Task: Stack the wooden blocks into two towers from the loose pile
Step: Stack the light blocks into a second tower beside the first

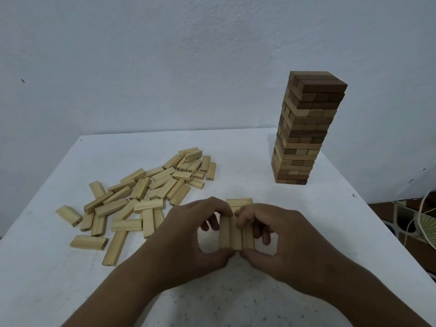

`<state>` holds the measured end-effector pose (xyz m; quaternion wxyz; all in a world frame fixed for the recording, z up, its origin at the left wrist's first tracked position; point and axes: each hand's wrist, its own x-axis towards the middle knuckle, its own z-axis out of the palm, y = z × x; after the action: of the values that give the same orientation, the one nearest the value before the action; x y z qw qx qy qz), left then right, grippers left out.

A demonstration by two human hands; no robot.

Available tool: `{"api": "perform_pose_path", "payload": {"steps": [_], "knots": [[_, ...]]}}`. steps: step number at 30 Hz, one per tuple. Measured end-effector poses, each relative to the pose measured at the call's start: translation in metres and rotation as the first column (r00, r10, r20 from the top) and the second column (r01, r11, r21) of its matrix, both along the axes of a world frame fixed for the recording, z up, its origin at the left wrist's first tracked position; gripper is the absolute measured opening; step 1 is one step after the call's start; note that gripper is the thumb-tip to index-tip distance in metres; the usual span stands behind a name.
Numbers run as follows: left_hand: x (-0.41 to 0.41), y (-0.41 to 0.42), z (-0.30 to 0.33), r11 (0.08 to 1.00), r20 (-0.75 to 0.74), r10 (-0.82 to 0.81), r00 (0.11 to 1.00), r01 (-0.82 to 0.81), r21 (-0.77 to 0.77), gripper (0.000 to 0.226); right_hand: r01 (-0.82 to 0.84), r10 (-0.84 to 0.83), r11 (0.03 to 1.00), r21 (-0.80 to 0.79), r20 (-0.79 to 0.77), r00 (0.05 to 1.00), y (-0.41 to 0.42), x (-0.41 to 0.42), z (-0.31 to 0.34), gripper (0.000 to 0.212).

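Note:
A tall tower [304,138] of light and dark wooden blocks stands at the back right of the white table [247,149]. A loose pile of pale blocks [141,197] lies spread across the left half. In front of me a low stack [236,234] of pale blocks sits on the table, with three blocks side by side on top and a crosswise block [239,202] showing behind. My left hand [188,234] grips the stack's left side with fingers and thumb. From the other side my right hand [280,234] grips it the same way.
A plain pale wall rises behind the table. Past the table's right edge are a tiled floor, a woven fan-like object [427,228] and a thin cord. The table's near right edge drops off close to my right forearm.

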<state>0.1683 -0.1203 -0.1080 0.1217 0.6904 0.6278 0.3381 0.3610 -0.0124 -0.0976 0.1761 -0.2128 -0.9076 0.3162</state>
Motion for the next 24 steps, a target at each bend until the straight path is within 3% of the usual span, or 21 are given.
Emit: {"api": "perform_pose_path", "payload": {"steps": [5, 16, 24], "knots": [[0.007, 0.014, -0.009, 0.988, 0.035, 0.121, 0.992, -0.124, 0.094, 0.051, 0.063, -0.063, 0.998, 0.027, 0.0, 0.998, 0.022, -0.006, 0.003, 0.033], [0.012, 0.032, -0.024, 0.979, 0.084, 0.186, 0.979, -0.192, 0.063, 0.067, 0.077, -0.081, 0.996, 0.045, 0.075, 0.994, 0.042, -0.013, -0.01, 0.042], [0.003, 0.027, -0.027, 0.978, 0.058, 0.211, 0.976, -0.21, -0.021, 0.093, 0.095, -0.096, 0.995, -0.011, -0.033, 0.995, 0.045, -0.006, -0.011, 0.057]]}}
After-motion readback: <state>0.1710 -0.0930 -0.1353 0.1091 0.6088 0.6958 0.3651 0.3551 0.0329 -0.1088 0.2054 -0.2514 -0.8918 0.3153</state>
